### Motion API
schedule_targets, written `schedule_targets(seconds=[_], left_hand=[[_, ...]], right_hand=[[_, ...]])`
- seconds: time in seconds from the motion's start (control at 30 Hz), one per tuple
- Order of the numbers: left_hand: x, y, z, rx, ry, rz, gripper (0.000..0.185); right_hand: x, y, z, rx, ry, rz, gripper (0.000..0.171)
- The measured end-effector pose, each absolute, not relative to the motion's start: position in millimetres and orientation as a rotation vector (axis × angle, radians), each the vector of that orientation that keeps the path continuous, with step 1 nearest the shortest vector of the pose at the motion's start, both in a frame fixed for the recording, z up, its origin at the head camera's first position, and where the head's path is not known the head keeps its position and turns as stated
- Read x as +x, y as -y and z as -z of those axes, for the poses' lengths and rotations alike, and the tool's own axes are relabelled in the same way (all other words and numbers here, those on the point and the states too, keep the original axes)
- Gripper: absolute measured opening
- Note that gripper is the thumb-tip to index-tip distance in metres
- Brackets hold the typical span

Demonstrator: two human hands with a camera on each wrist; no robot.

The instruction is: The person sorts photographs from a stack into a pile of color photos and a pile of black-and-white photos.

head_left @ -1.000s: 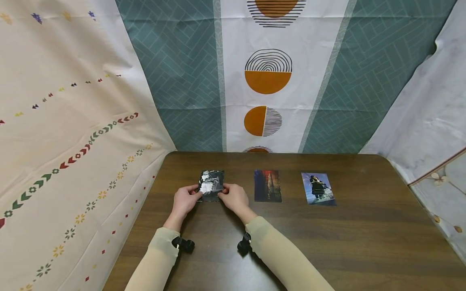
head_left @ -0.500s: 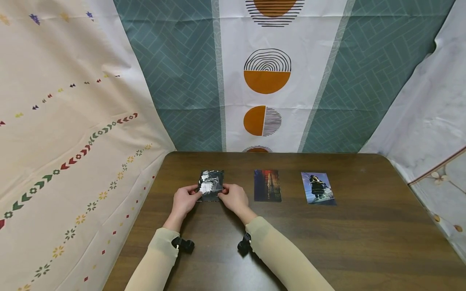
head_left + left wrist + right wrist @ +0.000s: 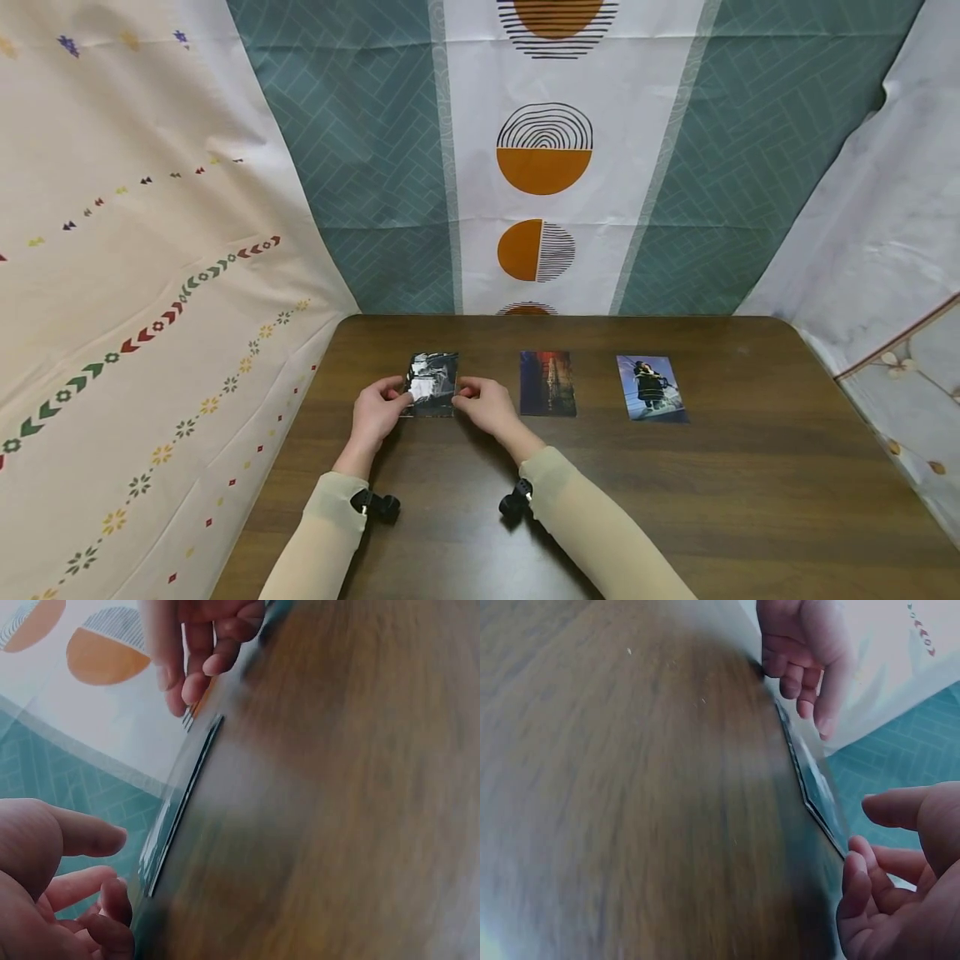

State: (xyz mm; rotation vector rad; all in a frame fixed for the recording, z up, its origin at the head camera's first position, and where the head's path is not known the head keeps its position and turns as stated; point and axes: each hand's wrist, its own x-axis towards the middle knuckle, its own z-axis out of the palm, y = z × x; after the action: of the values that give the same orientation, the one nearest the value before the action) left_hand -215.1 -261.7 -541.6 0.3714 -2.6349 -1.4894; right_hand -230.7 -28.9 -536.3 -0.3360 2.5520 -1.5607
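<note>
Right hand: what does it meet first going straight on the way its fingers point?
Likely the black-and-white card, just ahead of the right hand; whether it would hit the edge or skim over is unclear.

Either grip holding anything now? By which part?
Nothing held: left hand and right hand flank the leftmost card, thumbs parted from fingers. Edge contact can't be told.

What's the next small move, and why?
Probably draw the left hand and right hand back: the black-and-white photo lies on the table, roughly in line with the red photo and blue photo, and neither hand seems to pinch it.
</note>
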Motion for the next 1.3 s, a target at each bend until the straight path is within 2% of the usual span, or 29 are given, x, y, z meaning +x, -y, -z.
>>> schedule_targets(seconds=[0.33, 0.93, 1.3], left_hand=[[-214.8, 237.2, 534.1, 0.34, 2.562, 1.493, 0.042], [-217.9, 139.4, 532.9, 0.059, 2.509, 1.649, 0.032], [-226.6, 91.7, 540.9, 0.051, 2.551, 1.731, 0.028]], right_hand=[[-226.9, -17.6, 528.7, -0.369, -2.593, 1.603, 0.047], [-227.5, -112.9, 529.0, -0.092, -2.7, 1.581, 0.043], [-230.4, -149.8, 536.6, 0.01, -2.744, 1.556, 0.044]])
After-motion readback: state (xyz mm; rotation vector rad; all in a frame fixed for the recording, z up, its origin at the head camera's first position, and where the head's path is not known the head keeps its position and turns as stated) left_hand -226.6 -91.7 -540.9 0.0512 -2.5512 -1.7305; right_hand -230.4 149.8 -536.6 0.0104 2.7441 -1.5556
